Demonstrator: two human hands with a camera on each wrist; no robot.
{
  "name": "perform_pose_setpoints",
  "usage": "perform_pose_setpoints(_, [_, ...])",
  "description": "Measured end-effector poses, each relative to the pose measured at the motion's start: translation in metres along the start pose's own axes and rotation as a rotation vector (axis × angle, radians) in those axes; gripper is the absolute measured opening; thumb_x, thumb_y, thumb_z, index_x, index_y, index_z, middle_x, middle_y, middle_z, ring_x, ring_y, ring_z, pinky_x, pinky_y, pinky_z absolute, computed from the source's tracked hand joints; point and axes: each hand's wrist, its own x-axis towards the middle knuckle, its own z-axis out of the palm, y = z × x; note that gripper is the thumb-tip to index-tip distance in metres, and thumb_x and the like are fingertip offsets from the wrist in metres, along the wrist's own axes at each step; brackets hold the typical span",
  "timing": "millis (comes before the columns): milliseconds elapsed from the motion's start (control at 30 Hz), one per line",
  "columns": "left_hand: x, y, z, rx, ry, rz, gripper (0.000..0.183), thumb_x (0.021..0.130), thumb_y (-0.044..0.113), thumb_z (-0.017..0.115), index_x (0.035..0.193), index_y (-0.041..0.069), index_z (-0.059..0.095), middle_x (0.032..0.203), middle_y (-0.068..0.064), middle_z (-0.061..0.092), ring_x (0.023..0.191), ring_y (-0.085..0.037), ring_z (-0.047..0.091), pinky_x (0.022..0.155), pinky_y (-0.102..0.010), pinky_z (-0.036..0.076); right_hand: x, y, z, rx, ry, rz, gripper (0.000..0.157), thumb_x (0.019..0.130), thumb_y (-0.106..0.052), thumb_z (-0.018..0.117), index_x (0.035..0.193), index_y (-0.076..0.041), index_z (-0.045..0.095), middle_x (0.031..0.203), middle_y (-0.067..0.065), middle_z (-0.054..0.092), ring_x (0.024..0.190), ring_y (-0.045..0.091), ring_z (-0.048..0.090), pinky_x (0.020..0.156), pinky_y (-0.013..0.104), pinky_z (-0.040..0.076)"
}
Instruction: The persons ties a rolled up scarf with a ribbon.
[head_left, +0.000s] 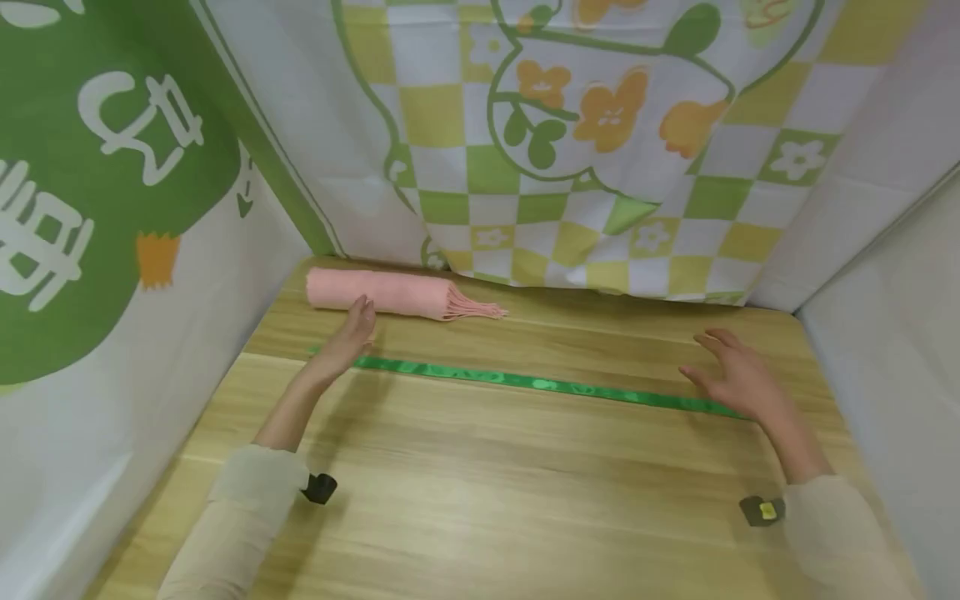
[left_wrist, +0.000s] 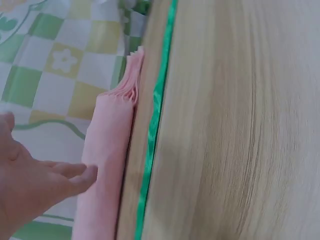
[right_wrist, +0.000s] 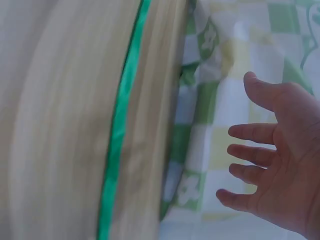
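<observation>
A green satin ribbon (head_left: 495,377) lies stretched nearly straight across the wooden table. Behind it at the back left is a rolled pink scarf (head_left: 382,292) with a fringe at its right end. My left hand (head_left: 347,337) is over the ribbon's left part, its fingertips overlapping the scarf in the head view; the fingers are loosely extended and hold nothing. Over the ribbon's right end hovers my right hand (head_left: 738,379), fingers spread and relaxed. In the right wrist view the palm of the right hand (right_wrist: 285,160) shows bare, with the ribbon (right_wrist: 120,120) off to its left.
The wooden table (head_left: 480,500) meets a checked, flower-printed curtain (head_left: 510,175) along its back edge. A green and white printed cloth (head_left: 90,167) hangs on the left, a white one (head_left: 892,333) on the right. Dark wrist devices (head_left: 321,488) show beside the sleeves.
</observation>
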Motion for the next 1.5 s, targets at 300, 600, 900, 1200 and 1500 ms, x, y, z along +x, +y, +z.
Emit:
perform_pose_setpoints(300, [-0.004,-0.008,-0.02,-0.758,0.015,-0.066,0.089,0.099,0.064,0.016,0.154,0.007,-0.026,0.166,-0.02,-0.013,0.154,-0.04,0.002,0.125,-0.051,0.005,0.047,-0.057,0.0,0.026,-0.058,-0.102,0.061,0.098,-0.032,0.062,0.14,0.01,0.047,0.14,0.037,0.048,0.13,0.054,0.045,0.108,0.064,0.037])
perform_pose_setpoints(600, [-0.006,-0.031,-0.041,-1.505,0.145,-0.153,0.084,0.1,0.064,0.019,0.154,0.02,-0.027,0.169,-0.005,-0.012,0.157,-0.022,-0.001,0.128,-0.033,0.006,0.106,-0.115,0.027,0.048,-0.152,-0.245,0.06,0.097,-0.031,0.065,0.139,0.01,0.049,0.139,0.033,0.053,0.129,0.05,0.05,0.107,0.06,0.041])
perform_pose_setpoints(900, [0.012,-0.054,-0.048,-1.653,0.301,-0.216,0.084,0.102,0.062,0.025,0.156,0.02,-0.024,0.169,-0.004,-0.011,0.157,-0.019,-0.001,0.127,-0.03,0.005,0.163,-0.166,0.056,0.047,-0.245,-0.338,0.069,0.095,-0.037,0.067,0.145,0.006,0.044,0.141,0.026,0.055,0.131,0.043,0.052,0.108,0.055,0.043])
perform_pose_setpoints(1200, [0.024,-0.065,-0.047,-1.647,0.37,-0.231,0.085,0.103,0.059,0.028,0.156,0.017,-0.023,0.169,-0.008,-0.008,0.157,-0.022,0.0,0.127,-0.029,0.006,0.228,-0.225,0.091,0.076,-0.235,-0.399,0.076,0.095,-0.036,0.067,0.152,0.002,0.034,0.152,0.023,0.044,0.141,0.04,0.041,0.117,0.05,0.035])
perform_pose_setpoints(1500, [0.02,-0.065,-0.053,-1.658,0.424,-0.175,0.079,0.106,0.052,0.026,0.157,0.012,-0.019,0.168,-0.011,-0.007,0.157,-0.025,0.001,0.127,-0.029,0.007,0.274,-0.273,0.111,0.023,-0.209,-0.41,0.083,0.093,-0.045,0.066,0.152,0.002,0.031,0.139,0.023,0.057,0.125,0.038,0.058,0.11,0.045,0.044])
